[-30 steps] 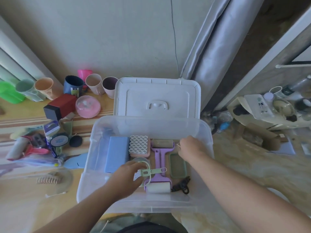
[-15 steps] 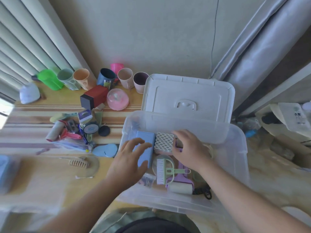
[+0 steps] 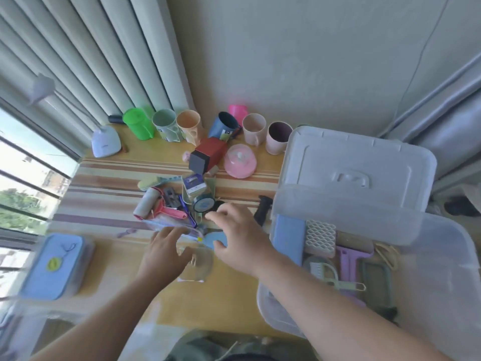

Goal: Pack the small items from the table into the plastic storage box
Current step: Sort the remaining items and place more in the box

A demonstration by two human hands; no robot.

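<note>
Clear plastic storage box [image 3: 440, 259] at counter's [image 3: 104, 178] right edge, ribbed white lid [image 3: 359, 168] propped behind. Both hands spread, empty: left hand [image 3: 164, 254] and right hand [image 3: 236, 238] over cluttered pile [image 3: 177, 204] mid-counter, contact possibly, blurred. Cup row [image 3: 208, 128] along far edge.

We see the clear plastic storage box [image 3: 442, 256] at the table's right edge, its white lid [image 3: 359, 162] propped up behind it. Inside lie a blue flat pad [image 3: 289, 238], a white lattice soap tray [image 3: 320, 237] and a purple lint roller [image 3: 350, 259]. A heap of small items [image 3: 179, 201] clusters mid-table, including a pink-handled roller [image 3: 153, 208].
</note>
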